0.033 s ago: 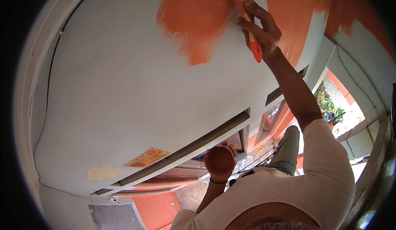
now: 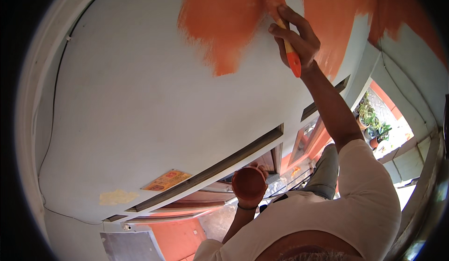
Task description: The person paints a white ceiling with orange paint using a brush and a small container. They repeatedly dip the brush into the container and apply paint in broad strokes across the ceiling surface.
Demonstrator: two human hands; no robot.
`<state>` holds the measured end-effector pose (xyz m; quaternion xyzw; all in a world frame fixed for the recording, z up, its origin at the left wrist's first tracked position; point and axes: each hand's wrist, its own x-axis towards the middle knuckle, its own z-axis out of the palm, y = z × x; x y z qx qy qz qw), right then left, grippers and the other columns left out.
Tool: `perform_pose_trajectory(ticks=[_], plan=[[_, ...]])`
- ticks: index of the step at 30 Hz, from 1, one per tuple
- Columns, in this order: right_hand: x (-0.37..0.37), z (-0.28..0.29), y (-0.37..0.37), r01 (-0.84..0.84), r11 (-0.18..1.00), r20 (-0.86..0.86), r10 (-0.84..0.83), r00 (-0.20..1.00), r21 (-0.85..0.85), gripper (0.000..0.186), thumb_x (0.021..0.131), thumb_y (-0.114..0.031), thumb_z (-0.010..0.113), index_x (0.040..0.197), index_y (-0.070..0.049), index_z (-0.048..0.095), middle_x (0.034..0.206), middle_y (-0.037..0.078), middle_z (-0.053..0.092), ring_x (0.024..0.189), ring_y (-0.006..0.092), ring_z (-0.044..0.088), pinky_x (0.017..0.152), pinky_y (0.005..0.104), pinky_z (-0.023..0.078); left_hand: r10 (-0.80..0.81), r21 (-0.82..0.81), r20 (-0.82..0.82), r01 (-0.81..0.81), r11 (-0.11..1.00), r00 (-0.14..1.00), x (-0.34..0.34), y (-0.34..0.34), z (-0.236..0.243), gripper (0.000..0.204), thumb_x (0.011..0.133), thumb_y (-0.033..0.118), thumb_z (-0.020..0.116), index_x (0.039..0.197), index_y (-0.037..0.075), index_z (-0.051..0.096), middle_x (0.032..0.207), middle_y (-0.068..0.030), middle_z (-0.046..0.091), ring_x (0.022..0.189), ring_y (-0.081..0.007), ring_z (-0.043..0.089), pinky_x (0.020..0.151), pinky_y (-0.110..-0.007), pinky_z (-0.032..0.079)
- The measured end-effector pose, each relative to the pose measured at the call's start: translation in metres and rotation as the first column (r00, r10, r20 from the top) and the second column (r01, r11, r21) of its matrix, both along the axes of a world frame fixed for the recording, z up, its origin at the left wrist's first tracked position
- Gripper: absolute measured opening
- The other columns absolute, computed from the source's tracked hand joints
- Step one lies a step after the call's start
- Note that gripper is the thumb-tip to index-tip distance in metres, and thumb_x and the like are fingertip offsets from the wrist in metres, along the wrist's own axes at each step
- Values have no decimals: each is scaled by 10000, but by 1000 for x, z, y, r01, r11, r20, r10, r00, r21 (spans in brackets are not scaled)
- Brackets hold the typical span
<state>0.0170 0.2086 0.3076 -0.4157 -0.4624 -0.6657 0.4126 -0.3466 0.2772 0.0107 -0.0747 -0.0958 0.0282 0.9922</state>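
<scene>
My right hand (image 2: pixel 303 40) is raised against the pale wall (image 2: pixel 140 97), its fingers wrapped round a paintbrush (image 2: pixel 293 60) with a wooden, orange-tipped handle. The bristle end meets a patch of wet-looking orange paint (image 2: pixel 222 20) near the top of the view. An unpainted gap (image 2: pixel 294 3) shows just right of the bristles. Lower down, close to my body, my left hand (image 2: pixel 249 204) grips a round reddish-brown cup (image 2: pixel 248 182) from beneath and the side. How much paint the cup contains cannot be made out.
Below the painting area runs a dark recessed ledge (image 2: pixel 224 167), with an orange-yellow printed sheet (image 2: pixel 167 180) beside it. A thin black cable (image 2: pixel 55 92) follows the left side of the wall. Potted plants (image 2: pixel 372 123) stand outside at the right, near a doorway.
My right hand and the paintbrush have shifted slightly down along the wall. My left hand and the cup have stayed almost in place.
</scene>
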Motion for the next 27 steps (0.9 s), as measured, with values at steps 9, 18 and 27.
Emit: perform_pose_trajectory(ticks=[9, 18, 27], plan=[[-66, -71, -22, -739, 567, -581, 483, 656, -363, 225, 776, 88, 834, 888, -92, 757, 1104, 131, 736, 1009, 257, 748, 842, 346, 633, -70, 16, 37, 69, 997, 997, 12, 14, 4, 750, 1027, 571, 614, 1554, 68, 434, 1510, -180, 480, 1435, -356, 431, 1029, -617, 573], [8, 8, -85, -644, 676, -673, 291, 680, -358, 114, 878, 62, 773, 922, -43, 760, 963, 43, 755, 990, 167, 731, 823, 315, 603, -49, 15, 74, 48, 999, 996, 9, 1, 16, 741, 1035, 567, 604, 1537, 45, 444, 1501, -185, 473, 1403, -362, 440, 1043, -599, 576], [19, 103, -132, 150, 935, -235, -233, 944, -322, 114, 875, 71, 731, 885, -38, 701, 921, 66, 710, 835, 181, 686, 741, 318, 542, -6, 47, 47, 3, 999, 999, -10, 5, 4, 755, 1024, 547, 645, 1551, 62, 408, 1470, -176, 483, 1386, -344, 470, 1028, -584, 597]])
